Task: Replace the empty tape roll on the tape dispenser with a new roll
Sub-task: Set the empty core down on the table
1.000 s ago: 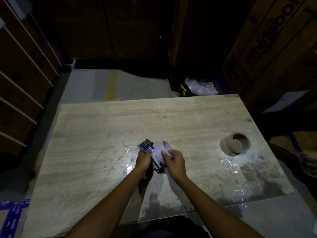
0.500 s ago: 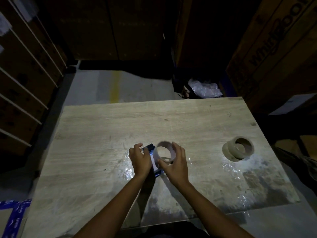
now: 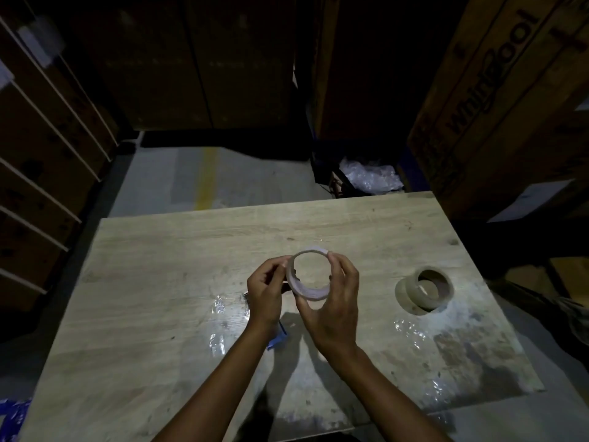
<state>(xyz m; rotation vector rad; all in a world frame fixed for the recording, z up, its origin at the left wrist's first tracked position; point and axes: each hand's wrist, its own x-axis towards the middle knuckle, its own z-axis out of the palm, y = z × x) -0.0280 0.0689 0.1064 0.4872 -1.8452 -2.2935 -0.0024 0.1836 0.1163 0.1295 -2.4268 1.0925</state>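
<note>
So the empty roll (image 3: 308, 273) just came free. A second ago it was still sitting on the dispenser down at table level, with both hands working at it; now it's lifted clear and held up in the air, and you can look straight through the ring to the table (image 3: 165, 269) underneath. To me that means the removal half of the job is basically done and the swap is what's left.

The right hand (image 3: 331, 301) is doing most of the holding: fingers curled partway around the right side and bottom edge of the ring, thumb up near the top. Not a tight fist, more of a loose wrap. The left hand (image 3: 266, 293) is pinching the ring's left rim with its fingertips, the rest of the hand half curled.

The dispenser itself is mostly hidden now. All I can make out is a bit of blue (image 3: 278, 338) poking out under the left wrist, so I can't tell whether that hand is also touching it or if it's just lying there.

The new roll (image 3: 425, 290) is off to the right on the table, well apart from the hands, untouched. Looks like there are two rings overlapping there, hard to say in this dim light.
</note>
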